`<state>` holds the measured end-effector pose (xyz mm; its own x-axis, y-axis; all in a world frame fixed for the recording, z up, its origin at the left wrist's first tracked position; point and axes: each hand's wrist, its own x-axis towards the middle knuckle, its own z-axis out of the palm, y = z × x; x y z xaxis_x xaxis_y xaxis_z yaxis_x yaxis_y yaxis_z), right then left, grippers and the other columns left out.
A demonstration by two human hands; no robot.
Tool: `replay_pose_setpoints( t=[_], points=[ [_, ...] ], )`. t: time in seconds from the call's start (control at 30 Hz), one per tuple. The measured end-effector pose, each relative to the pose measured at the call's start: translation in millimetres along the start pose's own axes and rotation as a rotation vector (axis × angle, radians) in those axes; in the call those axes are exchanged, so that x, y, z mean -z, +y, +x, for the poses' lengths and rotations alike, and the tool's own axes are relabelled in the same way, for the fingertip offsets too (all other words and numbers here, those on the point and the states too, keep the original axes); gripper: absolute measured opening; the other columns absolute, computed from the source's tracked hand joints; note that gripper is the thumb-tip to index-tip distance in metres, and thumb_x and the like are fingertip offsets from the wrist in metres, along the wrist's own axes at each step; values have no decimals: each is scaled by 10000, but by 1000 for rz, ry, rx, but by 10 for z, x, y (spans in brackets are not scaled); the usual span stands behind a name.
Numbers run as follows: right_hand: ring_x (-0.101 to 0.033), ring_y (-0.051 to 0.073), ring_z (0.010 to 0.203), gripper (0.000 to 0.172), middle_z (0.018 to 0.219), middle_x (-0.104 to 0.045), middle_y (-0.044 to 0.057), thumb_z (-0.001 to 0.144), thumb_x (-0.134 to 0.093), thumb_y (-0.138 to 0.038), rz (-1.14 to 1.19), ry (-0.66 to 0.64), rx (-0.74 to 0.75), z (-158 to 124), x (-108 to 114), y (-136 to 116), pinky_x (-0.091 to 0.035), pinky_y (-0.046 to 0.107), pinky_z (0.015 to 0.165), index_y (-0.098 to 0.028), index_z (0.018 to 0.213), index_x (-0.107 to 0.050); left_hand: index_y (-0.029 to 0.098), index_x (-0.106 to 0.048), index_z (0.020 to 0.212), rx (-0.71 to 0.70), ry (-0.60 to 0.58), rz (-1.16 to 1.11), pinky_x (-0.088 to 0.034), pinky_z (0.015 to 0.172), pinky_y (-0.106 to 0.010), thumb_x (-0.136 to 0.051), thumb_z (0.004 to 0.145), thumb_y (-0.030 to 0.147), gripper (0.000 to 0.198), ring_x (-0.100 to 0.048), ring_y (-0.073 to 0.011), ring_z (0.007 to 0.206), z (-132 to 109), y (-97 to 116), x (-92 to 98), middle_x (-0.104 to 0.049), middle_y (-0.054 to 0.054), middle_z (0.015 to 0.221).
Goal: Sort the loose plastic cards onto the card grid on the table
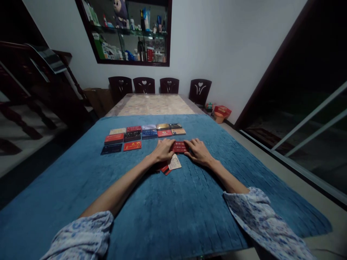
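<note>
A dark red card (179, 147) with pale print lies flat between my two hands, just above or on the blue cloth. My left hand (163, 150) pinches its left edge between thumb and fingers. On the opposite edge my right hand (198, 151) grips it the same way. Below my left hand a cream card (175, 162) rests partly over a red card with a dark stripe (166, 168); the rest of that loose pile is hidden by the hand and wrist. Farther left, cards are laid in rows, including an orange-red card (132, 145) and a navy card (111, 149).
A blue cloth (151, 216) covers the near part of the table, whose marble-look top (157, 104) shows at the far end. Several dark chairs (200, 91) stand behind it. A cardboard box (100, 101) sits at the far left, and an orange bucket (219, 117) at the right.
</note>
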<state>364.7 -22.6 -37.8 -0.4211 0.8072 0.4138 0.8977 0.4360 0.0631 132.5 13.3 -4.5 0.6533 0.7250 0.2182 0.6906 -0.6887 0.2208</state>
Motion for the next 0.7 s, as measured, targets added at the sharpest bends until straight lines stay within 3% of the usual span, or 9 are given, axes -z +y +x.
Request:
replay_pose_setpoints(
  t=[0.23,0.43,0.7],
  points=[
    [-445,323,1113,542,1241,-574,193,938,-534,-474,39,72,25,-7,-10,31,-407,422,857,-163,1383,-539,155,-536,1327,-7,-25,47,-407,965,-503,-577,841,260,499,-518,-321,1158,-6,-10,53,-594,-156,1213],
    [-448,328,1134,548,1257,-574,194,929,-544,-470,66,44,35,13,23,34,-421,444,873,-161,1381,-544,165,-570,1282,-46,-3,16,-408,963,-513,-596,824,248,466,-476,-333,1213,-15,-42,76,-534,-162,1285],
    [-447,312,1127,523,1262,-572,182,927,-544,-420,141,15,60,50,38,29,-435,443,880,-155,1378,-539,153,-597,1203,-61,-24,25,-383,962,-523,-572,826,249,390,-474,-327,1178,-35,-60,114,-548,-151,1221]
  ],
)
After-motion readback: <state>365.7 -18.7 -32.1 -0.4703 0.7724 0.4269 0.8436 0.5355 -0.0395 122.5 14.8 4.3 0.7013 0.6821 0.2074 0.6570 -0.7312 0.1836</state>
